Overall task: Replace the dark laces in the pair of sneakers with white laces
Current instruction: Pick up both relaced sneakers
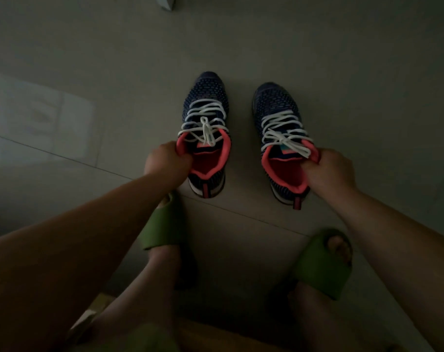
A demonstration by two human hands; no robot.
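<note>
Pair of sneakers, dark blue knit uppers, coral-pink collar lining, pale soles, standing side by side but apart on a grey tiled floor (241, 34), toes pointing away from the person. Left sneaker (205, 118): white laces (204, 123) threaded across the eyelets and knotted at the tongue, ends hanging toward the opening. Right sneaker (281, 128): white laces (283, 130) likewise threaded, the ends draped loose over the collar; whether they are knotted cannot be told. No dark laces are in view, so the swap appears finished. Left hand (167, 161): fingers curled over the outer collar edge of the left sneaker, gripping it. Right hand (330, 171): gripping the outer collar edge of the right sneaker, thumb inside the opening. Risks, as judged: both grips hold one side of a soft collar only, so a lifted shoe may tip or slip free; the loose ends on the right sneaker may catch under the thumb and pull the lacing slack; dim light and blur make a missed eyelet easy to overlook. Nearer the person: two feet in green slippers (322, 262), planted on the same floor.
</note>
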